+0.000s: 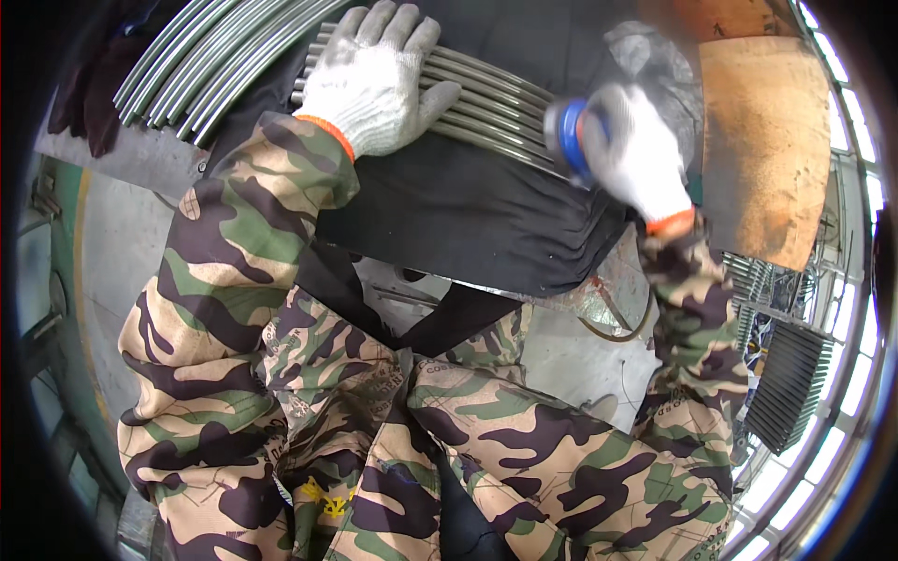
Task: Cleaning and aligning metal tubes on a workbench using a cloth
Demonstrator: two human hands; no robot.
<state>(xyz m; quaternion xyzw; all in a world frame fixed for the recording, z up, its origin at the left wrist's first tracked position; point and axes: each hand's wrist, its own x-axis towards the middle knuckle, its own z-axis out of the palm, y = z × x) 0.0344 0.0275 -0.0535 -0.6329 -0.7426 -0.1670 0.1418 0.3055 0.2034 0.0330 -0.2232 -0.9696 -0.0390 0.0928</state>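
Several shiny metal rods (pixel 491 107) lie side by side on a black cloth (pixel 449 210). Across their left part rests my left hand (pixel 369 79), in a white knit glove with an orange cuff, palm down with fingers stretched out and thumb apart. My right hand (pixel 636 145), gloved alike and smeared by motion, grips a round blue hand-held tool (pixel 572 140) with a greyish rim. The tool is at the rods' right ends; its working face is hidden, so I cannot tell its exact kind. A crumpled clear plastic bag (pixel 655 56) lies just beyond my right hand.
More metal rods (pixel 220 61) lie in a row at the far left of the table. A brownish board (pixel 767 140) stands at the right. Below it, on the right, is a rack of dark rods (pixel 790 388). Grey floor (pixel 561 360) shows beneath the table edge.
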